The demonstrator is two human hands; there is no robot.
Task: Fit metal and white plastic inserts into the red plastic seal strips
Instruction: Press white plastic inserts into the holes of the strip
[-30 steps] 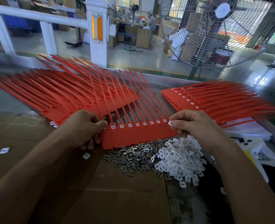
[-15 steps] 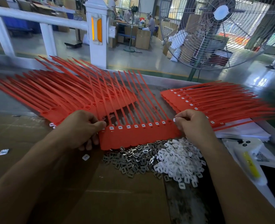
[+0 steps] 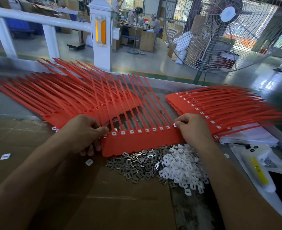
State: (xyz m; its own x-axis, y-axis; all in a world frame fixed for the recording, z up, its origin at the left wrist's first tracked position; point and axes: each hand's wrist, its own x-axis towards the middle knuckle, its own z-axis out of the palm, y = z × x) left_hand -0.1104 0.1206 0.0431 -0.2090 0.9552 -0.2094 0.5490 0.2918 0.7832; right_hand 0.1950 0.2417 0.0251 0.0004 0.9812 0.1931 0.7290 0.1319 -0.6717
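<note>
The left hand (image 3: 83, 133) pinches the left end of a red seal strip sheet (image 3: 141, 143) lying mid-counter. The right hand (image 3: 193, 128) pinches a white insert (image 3: 174, 125) at the sheet's right end. Just nearer lie metal inserts (image 3: 137, 166) and, to their right, white inserts (image 3: 181, 166). Finished strips (image 3: 220, 108) are stacked to the right.

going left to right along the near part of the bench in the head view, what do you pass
stray white insert → left hand → red seal strip sheet → metal inserts pile → white inserts pile → white tool with yellow label
</note>
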